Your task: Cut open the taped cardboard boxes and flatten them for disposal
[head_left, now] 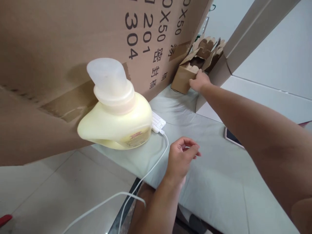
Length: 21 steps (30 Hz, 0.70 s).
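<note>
My right hand (200, 81) reaches out to a small open cardboard box (181, 78) at the far end of the cloth-covered surface. Its fingers are closed on the box's near edge, and the torn, wavy flaps stand up behind them. Over the pale cloth (209, 156), nearer to me, hovers my left hand (181, 157). Its fingers are curled in towards the thumb, and I see nothing held in them. Left of that hand stands a pale yellow jug (122, 122) with a translucent cap (107, 76).
A large printed carton (80, 35) rises along the left. Beside the jug lies a white power strip or charger (158, 123), its white cable (156, 164) running down over the edge. A phone (232, 138) rests partly behind my right arm. Something red (5, 219) is on the tiled floor.
</note>
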Available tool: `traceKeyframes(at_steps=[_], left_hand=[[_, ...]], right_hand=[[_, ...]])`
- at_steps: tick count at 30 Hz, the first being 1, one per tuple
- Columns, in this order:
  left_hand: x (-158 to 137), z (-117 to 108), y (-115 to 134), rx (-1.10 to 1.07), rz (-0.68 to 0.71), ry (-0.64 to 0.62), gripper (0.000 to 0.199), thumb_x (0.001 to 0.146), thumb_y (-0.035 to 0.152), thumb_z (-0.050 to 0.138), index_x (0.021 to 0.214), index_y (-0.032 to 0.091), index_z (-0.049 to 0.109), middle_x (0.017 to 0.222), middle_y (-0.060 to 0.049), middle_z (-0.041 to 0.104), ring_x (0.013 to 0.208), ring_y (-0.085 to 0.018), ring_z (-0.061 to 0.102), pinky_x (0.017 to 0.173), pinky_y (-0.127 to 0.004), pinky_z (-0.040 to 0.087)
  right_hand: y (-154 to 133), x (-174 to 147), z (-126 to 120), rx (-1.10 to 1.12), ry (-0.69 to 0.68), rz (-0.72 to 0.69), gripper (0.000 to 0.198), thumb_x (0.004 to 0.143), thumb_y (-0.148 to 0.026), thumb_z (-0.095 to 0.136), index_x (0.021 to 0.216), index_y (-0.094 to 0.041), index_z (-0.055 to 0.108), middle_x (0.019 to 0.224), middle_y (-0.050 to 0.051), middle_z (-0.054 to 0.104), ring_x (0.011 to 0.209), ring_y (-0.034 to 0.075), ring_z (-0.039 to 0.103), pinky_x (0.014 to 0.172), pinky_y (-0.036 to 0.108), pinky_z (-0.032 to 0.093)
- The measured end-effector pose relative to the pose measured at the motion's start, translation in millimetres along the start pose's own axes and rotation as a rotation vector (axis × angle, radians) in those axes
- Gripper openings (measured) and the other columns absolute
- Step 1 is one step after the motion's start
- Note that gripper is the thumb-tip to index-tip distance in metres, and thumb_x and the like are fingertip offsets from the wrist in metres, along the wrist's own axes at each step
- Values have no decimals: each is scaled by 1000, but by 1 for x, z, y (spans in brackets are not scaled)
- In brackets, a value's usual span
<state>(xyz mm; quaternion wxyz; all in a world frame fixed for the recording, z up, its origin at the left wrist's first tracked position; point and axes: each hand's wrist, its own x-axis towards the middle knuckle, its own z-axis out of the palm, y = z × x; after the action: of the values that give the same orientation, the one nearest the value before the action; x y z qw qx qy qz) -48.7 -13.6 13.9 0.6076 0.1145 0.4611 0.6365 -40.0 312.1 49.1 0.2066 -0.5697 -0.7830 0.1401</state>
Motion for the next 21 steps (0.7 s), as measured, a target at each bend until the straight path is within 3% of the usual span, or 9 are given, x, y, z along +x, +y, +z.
traceKeyframes(at_steps=[4,9,12,14,17,21], left_hand=[[2,-1,-4,11,125,120,19,63,32,70,73,19,59,70,4,59,58,-10,63,63,-25,43],[8,-8,-11,17,329,252,24,68,33,69,84,21,57,82,3,59,70,-12,66,67,-26,46],[15,-14,-16,54,497,324,24,72,35,71,86,22,57,90,0,62,91,-16,66,83,-29,50],[19,-14,-20,67,588,344,29,74,39,73,95,23,59,105,-4,65,110,-20,64,99,-35,49],[20,-9,-27,120,671,191,47,77,50,73,115,26,61,131,-8,63,132,-25,56,112,-40,44],[10,5,-37,359,728,-99,56,81,62,71,123,25,64,133,-10,66,129,-29,61,112,-44,48]], right_hand=[[-3,-46,-17,17,5,-92,64,86,-23,61,145,-4,46,141,24,58,140,42,50,119,63,35],[8,-144,-60,76,19,-149,70,87,-29,57,152,-7,44,152,21,53,141,37,51,120,56,40],[32,-216,-92,219,66,-144,64,90,-35,55,150,-14,48,152,16,55,140,33,54,120,52,44],[55,-267,-111,320,151,-93,58,92,-39,56,145,-19,53,145,13,61,133,32,60,113,52,50],[94,-343,-124,439,251,-44,46,95,-44,59,136,-24,58,130,12,68,112,30,69,95,50,59],[139,-418,-115,507,360,-170,28,96,-32,62,124,-30,57,110,7,69,96,24,71,81,41,61]])
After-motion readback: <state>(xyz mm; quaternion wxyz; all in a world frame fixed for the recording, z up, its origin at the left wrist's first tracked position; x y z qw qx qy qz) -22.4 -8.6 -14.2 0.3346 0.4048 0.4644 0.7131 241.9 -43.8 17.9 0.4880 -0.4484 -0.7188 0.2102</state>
